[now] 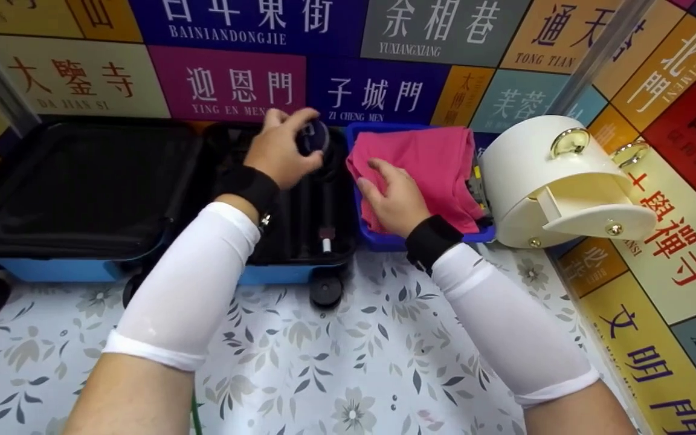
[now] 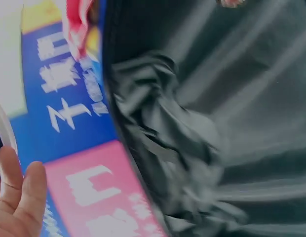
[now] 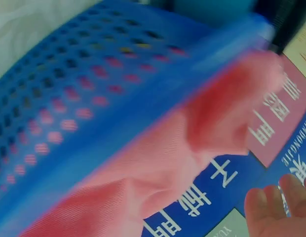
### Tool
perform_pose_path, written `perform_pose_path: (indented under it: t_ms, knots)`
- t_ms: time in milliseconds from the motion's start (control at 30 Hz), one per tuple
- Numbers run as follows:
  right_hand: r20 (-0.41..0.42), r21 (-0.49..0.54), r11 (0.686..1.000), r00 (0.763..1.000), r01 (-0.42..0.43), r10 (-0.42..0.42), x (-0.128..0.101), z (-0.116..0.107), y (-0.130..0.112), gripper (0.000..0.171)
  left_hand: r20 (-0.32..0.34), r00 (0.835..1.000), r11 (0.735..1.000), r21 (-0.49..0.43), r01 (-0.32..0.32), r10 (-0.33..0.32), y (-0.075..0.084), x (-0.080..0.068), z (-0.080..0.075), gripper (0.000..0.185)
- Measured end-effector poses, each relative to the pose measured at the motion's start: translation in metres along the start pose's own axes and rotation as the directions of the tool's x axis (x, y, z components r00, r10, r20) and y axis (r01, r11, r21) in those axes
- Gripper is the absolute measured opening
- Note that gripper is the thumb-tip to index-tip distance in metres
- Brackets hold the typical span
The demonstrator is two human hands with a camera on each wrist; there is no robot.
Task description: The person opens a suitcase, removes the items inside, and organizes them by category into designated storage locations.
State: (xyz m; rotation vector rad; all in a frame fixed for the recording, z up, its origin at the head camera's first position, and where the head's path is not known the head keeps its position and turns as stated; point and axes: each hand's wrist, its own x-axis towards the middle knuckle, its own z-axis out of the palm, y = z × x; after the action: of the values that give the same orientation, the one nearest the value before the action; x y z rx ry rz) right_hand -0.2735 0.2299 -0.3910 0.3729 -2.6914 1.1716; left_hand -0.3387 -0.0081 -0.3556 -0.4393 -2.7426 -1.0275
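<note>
In the head view my left hand [image 1: 278, 151] grips a dark, round, flat-topped object [image 1: 313, 138] by its sides. Its exact kind is unclear. The hand is above the right half of an open blue suitcase [image 1: 287, 275] with black lining. In the left wrist view only some fingers [image 2: 32, 192] and a pale rim of that object [image 2: 6, 126] show at the left edge. My right hand [image 1: 397, 196], fingers loosely extended, is over a pink cloth [image 1: 423, 163] in a blue perforated basket [image 1: 384, 241]; whether it touches the cloth cannot be told.
The suitcase's other half [image 1: 94, 187] lies at left, black inside. A small dark-red and white item [image 1: 325, 238] lies in the right half. Right of the basket stands a cream round box [image 1: 535, 163] with gold handles and its drawer [image 1: 602, 220] swung out. Printed panels [image 1: 227, 84] stand behind.
</note>
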Motion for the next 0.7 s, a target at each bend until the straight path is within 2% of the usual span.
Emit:
perform_pose_path:
  t_ms: [100,233,300,433,567,700]
  knots:
    - [0.007,0.169,0.984,0.999,-0.054,0.054,0.006,-0.002,-0.011,0.053,0.076,0.993,0.994,0.061,-0.090,0.085,0.018,-0.009,0.003,0.073]
    - [0.063,0.381,0.915,0.991,-0.135,0.120,0.009,0.002,-0.021,0.048,0.154,0.971,0.972,0.121,-0.201,0.181,0.033,-0.023,0.013,0.076]
    - [0.098,0.460,0.871,0.985,-0.174,0.145,0.009,0.004,-0.025,0.043,0.179,0.960,0.960,0.138,-0.242,0.216,0.038,-0.030,0.018,0.076]
    - [0.162,0.523,0.823,0.974,-0.221,0.159,0.008,0.006,-0.029,0.037,0.190,0.950,0.950,0.146,-0.277,0.248,0.041,-0.040,0.024,0.073]
    - [0.185,0.507,0.825,0.966,-0.251,0.180,0.009,0.002,-0.029,0.039,0.191,0.954,0.956,0.141,-0.259,0.230,0.038,-0.047,0.025,0.077]
    - [0.123,0.456,0.855,0.969,-0.247,0.215,0.011,-0.009,-0.027,0.038,0.188,0.964,0.963,0.156,-0.220,0.190,0.029,-0.054,0.020,0.085]
